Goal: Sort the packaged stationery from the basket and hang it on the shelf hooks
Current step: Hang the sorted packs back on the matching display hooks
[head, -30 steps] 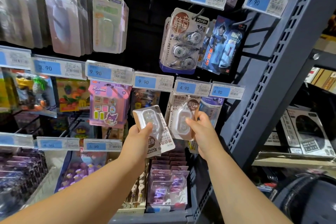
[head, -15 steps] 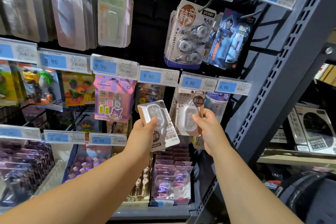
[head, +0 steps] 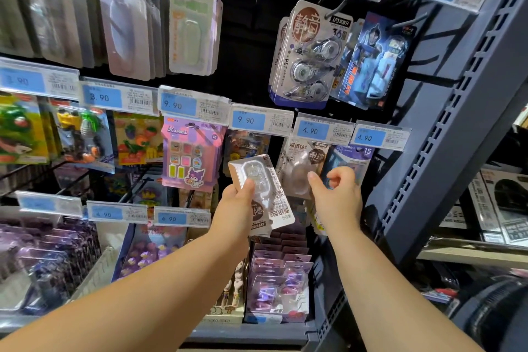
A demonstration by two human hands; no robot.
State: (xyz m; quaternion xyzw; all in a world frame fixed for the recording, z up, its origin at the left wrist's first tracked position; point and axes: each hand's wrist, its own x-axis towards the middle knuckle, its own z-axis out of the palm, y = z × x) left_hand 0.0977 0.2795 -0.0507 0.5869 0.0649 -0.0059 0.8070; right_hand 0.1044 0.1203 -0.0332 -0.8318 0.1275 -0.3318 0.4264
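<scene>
Tape pack (head: 258, 180) gripped upside down in left hand (head: 238, 203) — to be turned before hooking; right hand (head: 337, 197) curled, pinch cannot be told.

**Tally Around the Fingers**

Two hands: left hand (head: 237, 203), right hand (head: 337, 197). One correction-tape pack (head: 257, 180) shows in the left fingers; any beneath it cannot be told. One matching hanging pack (head: 297, 168) sits just behind the right fingertips. Six price labels (head: 323, 130) run just above the fingers, two higher, three lower left. One three-roller tape card (head: 311, 54) hangs above the right fingers; one Kuromi eraser pack (head: 191, 154), left of the left fingers.
</scene>
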